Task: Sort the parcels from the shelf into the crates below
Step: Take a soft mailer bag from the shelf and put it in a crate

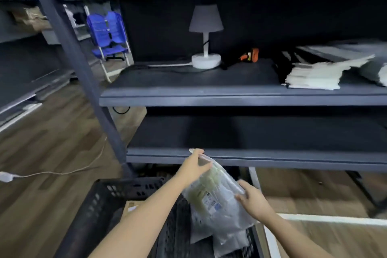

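Label: a white sticker (212,201) with a blue patch sits on the front of the parcel; its print is too blurred to read.
Other writing: none can be made out on anything else.
Shelf: a dark grey metal shelf (230,96) fills the view, and its lowest board runs just behind the top of the parcel.
On the shelf: a small lamp (206,37) with a grey shade and a white base, an orange and black tool (250,55) just to its right, and a stack of white envelopes (314,74) further right.
Background: a blue chair (109,33) stands beyond the shelf post, and a white cable (62,172) trails over the wooden floor on the left.
Crate: a black crate (109,195) with holed walls stands under the shelf; grey bags (209,234) and a cardboard box (130,205) lie in it.
Parcel: a clear, crinkled plastic parcel (219,184) with pale contents is held tilted above the crate, its lower end among the grey bags.
Left hand: the left hand (193,166) has its fingers and thumb curled round the parcel's upper end.
Right hand: the right hand (252,200) pinches the parcel's right edge between thumb and fingers.
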`<state>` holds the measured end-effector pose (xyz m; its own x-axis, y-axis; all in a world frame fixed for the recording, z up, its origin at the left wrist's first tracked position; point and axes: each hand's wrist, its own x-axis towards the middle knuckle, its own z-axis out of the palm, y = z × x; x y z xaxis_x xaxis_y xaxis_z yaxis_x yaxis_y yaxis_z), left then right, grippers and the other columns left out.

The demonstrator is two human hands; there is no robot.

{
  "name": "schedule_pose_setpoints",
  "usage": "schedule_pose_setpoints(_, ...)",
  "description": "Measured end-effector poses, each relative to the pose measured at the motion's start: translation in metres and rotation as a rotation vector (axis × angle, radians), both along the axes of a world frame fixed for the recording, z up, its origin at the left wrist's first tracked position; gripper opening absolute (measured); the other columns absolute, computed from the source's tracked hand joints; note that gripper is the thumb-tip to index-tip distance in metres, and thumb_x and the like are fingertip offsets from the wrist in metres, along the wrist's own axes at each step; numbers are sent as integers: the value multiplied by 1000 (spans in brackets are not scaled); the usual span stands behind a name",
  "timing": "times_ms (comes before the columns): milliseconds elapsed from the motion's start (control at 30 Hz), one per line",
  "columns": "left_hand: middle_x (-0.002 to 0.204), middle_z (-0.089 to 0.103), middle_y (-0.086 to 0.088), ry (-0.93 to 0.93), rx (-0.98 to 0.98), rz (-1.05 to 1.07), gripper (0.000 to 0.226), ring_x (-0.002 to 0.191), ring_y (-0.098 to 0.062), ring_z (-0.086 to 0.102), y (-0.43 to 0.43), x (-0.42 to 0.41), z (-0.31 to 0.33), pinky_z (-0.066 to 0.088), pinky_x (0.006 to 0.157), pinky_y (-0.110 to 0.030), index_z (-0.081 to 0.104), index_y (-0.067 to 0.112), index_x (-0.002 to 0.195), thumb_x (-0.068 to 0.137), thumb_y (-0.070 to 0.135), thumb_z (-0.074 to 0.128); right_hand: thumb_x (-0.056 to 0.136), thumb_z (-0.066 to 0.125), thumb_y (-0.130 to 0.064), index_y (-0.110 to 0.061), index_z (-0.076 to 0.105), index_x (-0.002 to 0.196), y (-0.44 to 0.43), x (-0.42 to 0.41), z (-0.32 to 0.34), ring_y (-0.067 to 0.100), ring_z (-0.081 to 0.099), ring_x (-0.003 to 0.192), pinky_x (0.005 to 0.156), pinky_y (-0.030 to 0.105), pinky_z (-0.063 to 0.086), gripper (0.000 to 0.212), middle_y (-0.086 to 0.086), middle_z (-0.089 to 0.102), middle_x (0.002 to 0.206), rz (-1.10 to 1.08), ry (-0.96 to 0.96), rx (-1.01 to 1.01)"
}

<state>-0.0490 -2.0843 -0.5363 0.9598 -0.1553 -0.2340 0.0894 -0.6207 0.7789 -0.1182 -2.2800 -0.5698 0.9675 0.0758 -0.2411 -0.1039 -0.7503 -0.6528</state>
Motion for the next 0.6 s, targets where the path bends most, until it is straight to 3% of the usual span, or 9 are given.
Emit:
schedule_pose_setpoints(100, 147, 40, -4, 5, -27, -7, 70, 128, -18, 47, 4, 6, -78, 43, 97, -26, 21, 25, 148, 90, 36, 59, 93, 52, -14, -23, 51, 116, 8, 11, -73, 15, 57, 87, 74, 26, 42, 25, -3, 58, 102, -19, 57, 41)
schedule_pose_setpoints(167, 152, 32, -4, 7, -36, -31, 75, 133, -21, 42, 7, 9, -122, 40, 96, -21, 13, 27, 151, 92, 29, 59, 94, 51, -13, -17, 52, 122, 16, 20, -115, 18, 57, 101, 79, 23, 39, 28, 1, 61, 116, -29, 95, 60)
schedule_pose_setpoints(267, 154, 29, -1, 9, -32, -68, 80, 120, -24, 55, 14, 10, -180, 43, 78, -14, 0, 35, 150, 94, 24, 56, 95, 50, -12, -12, 51, 127, 29, 35, -171, 20, 57, 110, 89, 24, 41, 32, 7, 59, 128, -52, 125, 94)
schedule_pose_setpoints(333, 152, 35, -1, 40, -26, -48, 83, 115, -28, 58, 19, 7, -216, 49, 84, -25, -6, 36, 150, 94, 27, 55, 96, 51, -13, -9, 46, 133, 37, 40, -204, 24, 54, 120, 96, 26, 40, 38, 8, 56, 132, -103, 166, 110)
schedule_pose_setpoints(400, 155, 27, 1, 94, -30, -5, 84, 127, -29, 50, 23, 3, -249, 44, 100, -35, -7, 32, 151, 94, 30, 55, 95, 52, -11, -8, 46, 133, 43, 41, -233, 27, 56, 116, 99, 30, 43, 39, 11, 57, 130, -172, 219, 159)
schedule_pose_setpoints(467, 157, 21, 4, 147, -19, 13, 83, 130, -23, 47, 26, 2, -277, 46, 96, -26, -6, 29, 151, 95, 30, 54, 94, 52, -7, -6, 48, 132, 47, 40, -251, 27, 59, 107, 97, 31, 45, 39, 12, 60, 126, -243, 276, 214)
schedule_pose_setpoints(533, 154, 29, 3, 197, -1, 24, 79, 110, -8, 56, 28, 4, -303, 43, 82, -17, -6, 25, 152, 96, 28, 51, 93, 52, -5, -5, 44, 136, 52, 41, -262, 28, 55, 115, 104, 32, 41, 43, 14, 54, 135, -304, 314, 251)
schedule_pose_setpoints(600, 141, 43, 1, 251, 18, 45, 75, 81, 3, 50, 29, 10, -326, 39, 77, -21, -5, 25, 152, 98, 31, 47, 95, 52, -9, -5, 35, 142, 57, 47, -271, 30, 45, 131, 109, 34, 33, 50, 14, 44, 144, -330, 320, 229)
